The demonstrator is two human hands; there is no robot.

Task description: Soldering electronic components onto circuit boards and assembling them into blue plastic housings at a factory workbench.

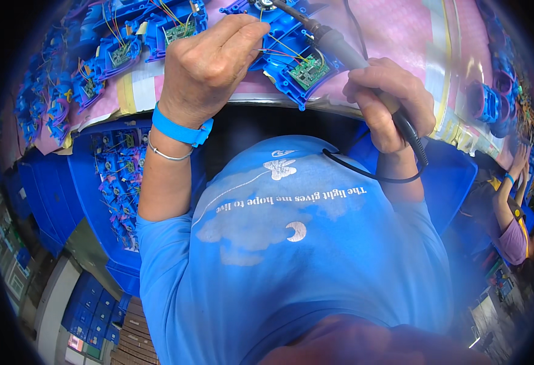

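Observation:
My right hand [394, 100] is wrapped round a soldering iron [340, 48], its shaft pointing to the upper left. The iron reaches a round metal part [268, 4] at the top edge, where I cannot tell whether its tip touches. A blue plastic housing [277, 72] lies on the table between my hands, with a green circuit board [309, 72] and thin coloured wires in it. Over the housing's left side, my left hand [215, 64] has its fingers pinched together. Whatever they hold is hidden behind them.
More blue housings [151, 36] with boards and wires crowd the table's left. Blue ring-shaped parts [492, 103] lie at right. A blue bin [121, 182] full of wired parts stands below the left edge. The iron's black cord [376, 178] loops before me. A co-worker [513, 225] sits at far right.

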